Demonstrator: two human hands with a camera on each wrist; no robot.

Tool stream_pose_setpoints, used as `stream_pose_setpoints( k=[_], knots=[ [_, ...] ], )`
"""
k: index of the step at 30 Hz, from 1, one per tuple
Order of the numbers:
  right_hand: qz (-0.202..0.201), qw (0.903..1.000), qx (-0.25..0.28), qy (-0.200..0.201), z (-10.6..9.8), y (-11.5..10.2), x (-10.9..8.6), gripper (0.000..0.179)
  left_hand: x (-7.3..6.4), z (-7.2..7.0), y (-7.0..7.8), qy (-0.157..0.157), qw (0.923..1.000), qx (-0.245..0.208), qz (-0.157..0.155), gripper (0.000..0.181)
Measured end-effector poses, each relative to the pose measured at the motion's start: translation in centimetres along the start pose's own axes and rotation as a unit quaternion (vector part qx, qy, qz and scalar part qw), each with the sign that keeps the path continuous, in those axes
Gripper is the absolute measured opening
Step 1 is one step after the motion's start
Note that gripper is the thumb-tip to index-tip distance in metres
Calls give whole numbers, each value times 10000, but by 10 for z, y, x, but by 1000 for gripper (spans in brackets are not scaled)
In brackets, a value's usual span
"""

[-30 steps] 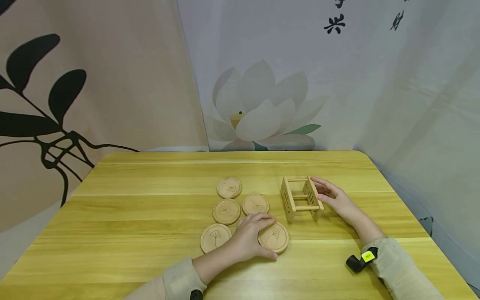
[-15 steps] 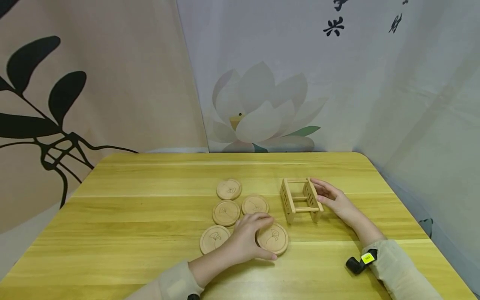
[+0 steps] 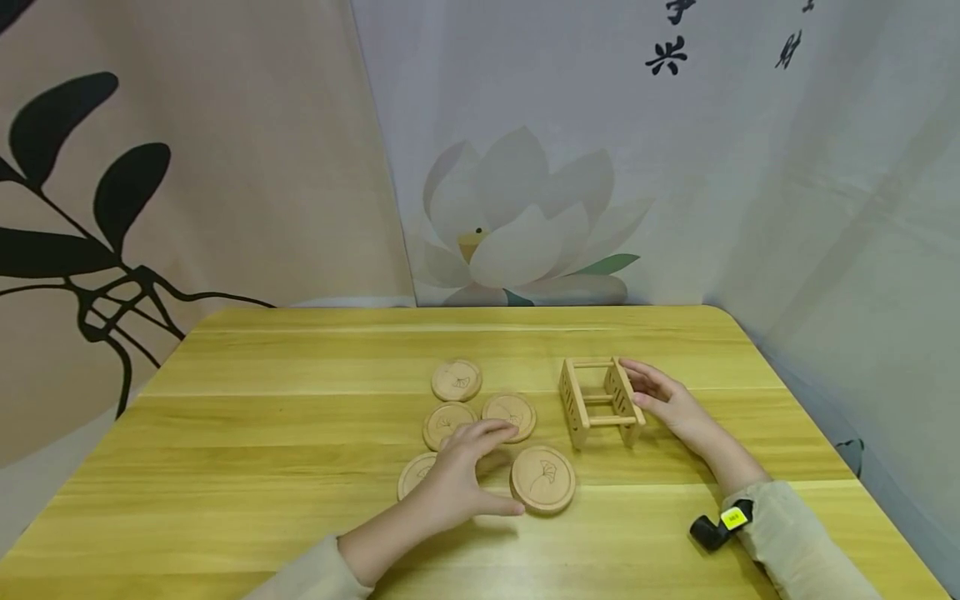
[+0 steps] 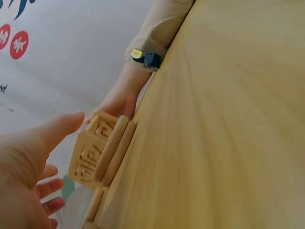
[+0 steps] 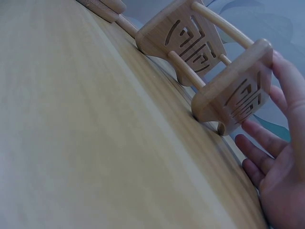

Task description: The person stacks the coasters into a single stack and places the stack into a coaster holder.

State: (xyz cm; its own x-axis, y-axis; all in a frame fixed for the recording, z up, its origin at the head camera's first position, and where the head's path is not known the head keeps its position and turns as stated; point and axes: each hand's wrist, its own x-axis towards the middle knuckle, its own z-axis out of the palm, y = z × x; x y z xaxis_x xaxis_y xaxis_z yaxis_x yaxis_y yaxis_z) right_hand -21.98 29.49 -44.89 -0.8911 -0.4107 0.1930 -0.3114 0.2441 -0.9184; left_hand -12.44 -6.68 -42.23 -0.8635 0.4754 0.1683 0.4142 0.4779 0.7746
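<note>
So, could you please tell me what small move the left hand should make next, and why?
Perhaps the left hand could grip the round pale wooden disc it overlaps in the head view: that hand holds nothing, two similar discs lie stacked nearby, and the right hand touches the slotted pale wooden rack.

From head height we look forward and down at the wooden table [image 3: 262,450]; tilted, close wrist views share the fretwork wooden rack [image 5: 228,88].
</note>
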Motion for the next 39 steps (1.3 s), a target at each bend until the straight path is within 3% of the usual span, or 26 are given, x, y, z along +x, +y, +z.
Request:
stream_pose_setpoints(
  k=[12, 17, 27, 39],
  knots=[
    [-79, 9999, 84, -66, 0, -3, -1, 51, -22, -22, -17, 435, 9985, -96, -320, 91],
    [-50, 10000, 52, -55, 0, -4, -2, 51, -31, -29, -23, 538, 9966, -206, -587, 88],
    [-105, 9999, 79, -28, -1, -2, -2, 51, -48, -44, -35, 707, 9911, 13, -1132, 91],
    [-115, 9999, 102, -43, -1, -1, -2, 51, -62, -55, -49, 642, 9920, 222, -1065, 96]
  ],
)
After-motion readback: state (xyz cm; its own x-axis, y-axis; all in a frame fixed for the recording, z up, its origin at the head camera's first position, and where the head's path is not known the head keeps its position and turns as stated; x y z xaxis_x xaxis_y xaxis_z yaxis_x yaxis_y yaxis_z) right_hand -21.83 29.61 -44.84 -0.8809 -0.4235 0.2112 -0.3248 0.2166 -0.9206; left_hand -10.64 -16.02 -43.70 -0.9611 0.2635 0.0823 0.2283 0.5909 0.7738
